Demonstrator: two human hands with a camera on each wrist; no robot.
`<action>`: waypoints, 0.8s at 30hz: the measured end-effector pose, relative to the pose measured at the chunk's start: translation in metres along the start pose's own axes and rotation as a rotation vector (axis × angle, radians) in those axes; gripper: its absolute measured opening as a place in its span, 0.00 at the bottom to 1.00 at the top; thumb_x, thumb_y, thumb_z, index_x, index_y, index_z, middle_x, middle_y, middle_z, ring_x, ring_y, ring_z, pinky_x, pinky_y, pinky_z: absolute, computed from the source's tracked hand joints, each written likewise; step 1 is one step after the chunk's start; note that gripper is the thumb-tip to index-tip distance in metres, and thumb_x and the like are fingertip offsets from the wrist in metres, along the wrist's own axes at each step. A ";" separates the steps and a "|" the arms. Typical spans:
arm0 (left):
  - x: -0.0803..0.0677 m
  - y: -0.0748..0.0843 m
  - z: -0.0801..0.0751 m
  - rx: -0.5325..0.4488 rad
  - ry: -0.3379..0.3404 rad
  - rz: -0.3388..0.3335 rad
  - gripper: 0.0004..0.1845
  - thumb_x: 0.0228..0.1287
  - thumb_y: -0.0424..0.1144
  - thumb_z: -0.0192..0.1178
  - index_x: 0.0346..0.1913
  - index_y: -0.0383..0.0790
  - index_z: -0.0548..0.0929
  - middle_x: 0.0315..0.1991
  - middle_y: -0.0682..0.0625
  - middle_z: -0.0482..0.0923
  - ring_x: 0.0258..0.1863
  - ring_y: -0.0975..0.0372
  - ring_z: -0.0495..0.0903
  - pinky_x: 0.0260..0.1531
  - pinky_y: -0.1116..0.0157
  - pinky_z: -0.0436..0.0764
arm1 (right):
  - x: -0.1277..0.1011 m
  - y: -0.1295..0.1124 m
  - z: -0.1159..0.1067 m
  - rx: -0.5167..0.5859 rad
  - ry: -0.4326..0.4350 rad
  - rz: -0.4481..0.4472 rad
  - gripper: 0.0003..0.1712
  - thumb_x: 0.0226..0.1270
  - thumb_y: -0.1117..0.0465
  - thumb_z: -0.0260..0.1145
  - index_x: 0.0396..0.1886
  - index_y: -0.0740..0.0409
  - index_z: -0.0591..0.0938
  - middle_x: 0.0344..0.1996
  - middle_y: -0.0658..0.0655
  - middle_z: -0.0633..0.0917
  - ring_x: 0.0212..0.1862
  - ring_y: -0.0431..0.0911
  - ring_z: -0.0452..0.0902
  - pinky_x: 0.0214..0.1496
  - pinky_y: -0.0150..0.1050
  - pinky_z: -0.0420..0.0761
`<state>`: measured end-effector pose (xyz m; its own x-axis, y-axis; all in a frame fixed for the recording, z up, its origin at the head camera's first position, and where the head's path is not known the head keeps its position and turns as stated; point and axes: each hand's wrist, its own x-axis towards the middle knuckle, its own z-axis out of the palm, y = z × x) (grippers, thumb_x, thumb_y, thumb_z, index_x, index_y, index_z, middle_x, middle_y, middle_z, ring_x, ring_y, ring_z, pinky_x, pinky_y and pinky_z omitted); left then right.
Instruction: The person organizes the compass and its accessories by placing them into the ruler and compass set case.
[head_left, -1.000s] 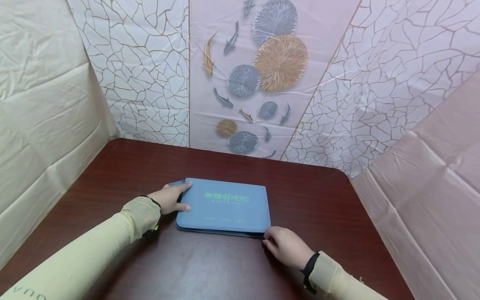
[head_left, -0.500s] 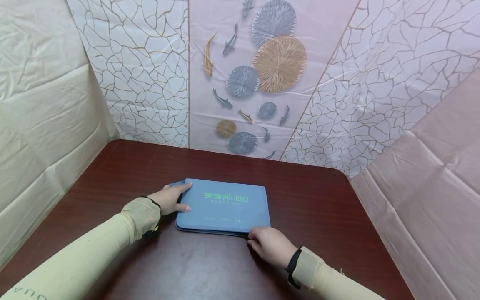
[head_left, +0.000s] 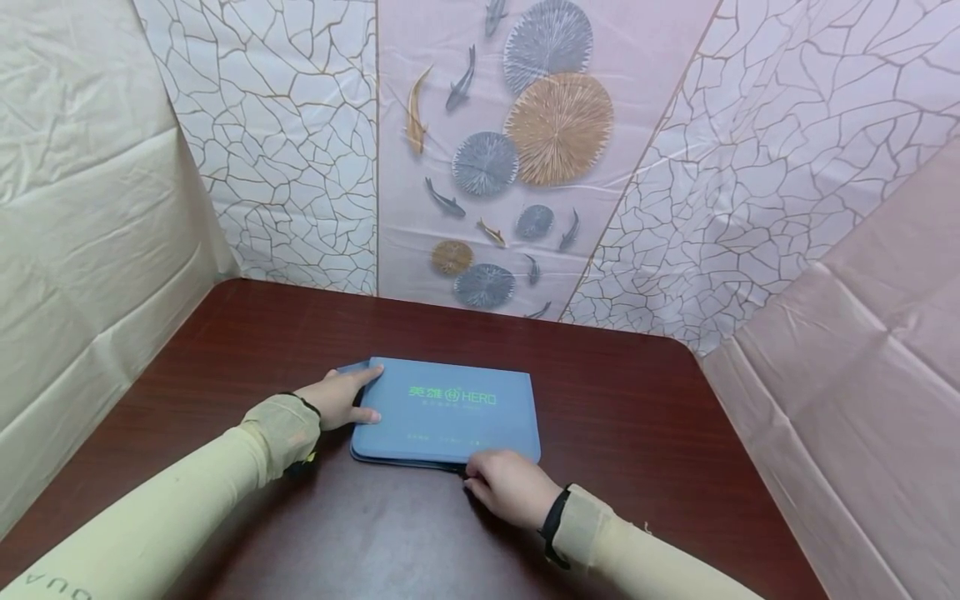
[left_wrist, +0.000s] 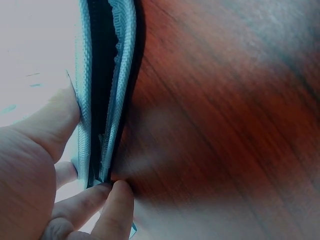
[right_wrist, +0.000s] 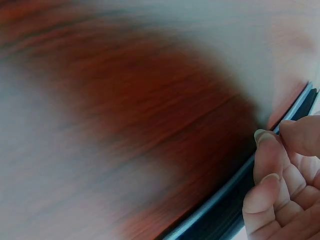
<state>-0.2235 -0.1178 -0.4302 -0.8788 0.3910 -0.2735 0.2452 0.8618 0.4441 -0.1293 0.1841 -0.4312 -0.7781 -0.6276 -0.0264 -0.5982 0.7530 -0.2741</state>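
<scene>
A blue zippered document pouch (head_left: 450,421) with green HERO lettering lies flat on the table. My left hand (head_left: 341,398) holds its left end, thumb and index finger on the top face. Other fingers of that hand curl against the end of the zipper (left_wrist: 85,100) in the left wrist view, where the two zipper edges stand apart with a dark gap between. At the front edge, near the middle, my right hand (head_left: 510,485) pinches the zipper pull, which its fingers mostly hide. A dark gap also runs along the edge by these fingers in the right wrist view.
The dark red-brown wooden table (head_left: 645,417) surrounds the pouch. Behind it hangs a patterned cloth (head_left: 300,167), with pale creased cloth (head_left: 90,250) along both sides. A blue flap (head_left: 352,367) sticks out at the pouch's far left corner.
My right hand has slid left along the pouch's front edge, from its right corner to near the middle. The left hand and the pouch have stayed in place.
</scene>
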 end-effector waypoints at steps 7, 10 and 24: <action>-0.001 -0.001 0.000 -0.002 -0.004 -0.002 0.46 0.62 0.53 0.64 0.77 0.42 0.52 0.73 0.37 0.54 0.69 0.36 0.51 0.62 0.42 0.60 | 0.014 -0.013 0.003 0.016 -0.037 -0.010 0.03 0.67 0.59 0.65 0.32 0.49 0.82 0.26 0.42 0.78 0.28 0.33 0.72 0.32 0.32 0.75; -0.001 -0.002 -0.001 0.000 -0.004 0.002 0.46 0.63 0.52 0.64 0.77 0.42 0.52 0.73 0.36 0.54 0.69 0.36 0.51 0.62 0.42 0.60 | 0.021 -0.020 0.004 0.015 -0.052 -0.008 0.04 0.68 0.58 0.65 0.32 0.48 0.81 0.25 0.41 0.77 0.27 0.33 0.71 0.31 0.32 0.74; 0.002 -0.005 0.001 0.005 -0.009 0.012 0.47 0.63 0.54 0.63 0.77 0.43 0.51 0.73 0.37 0.54 0.70 0.37 0.51 0.63 0.43 0.60 | 0.045 -0.044 0.008 0.007 -0.075 -0.037 0.06 0.68 0.58 0.65 0.29 0.47 0.81 0.24 0.40 0.77 0.27 0.32 0.70 0.30 0.30 0.72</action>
<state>-0.2263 -0.1207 -0.4334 -0.8722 0.4041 -0.2757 0.2576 0.8585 0.4433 -0.1367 0.1210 -0.4280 -0.7384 -0.6685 -0.0884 -0.6250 0.7277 -0.2825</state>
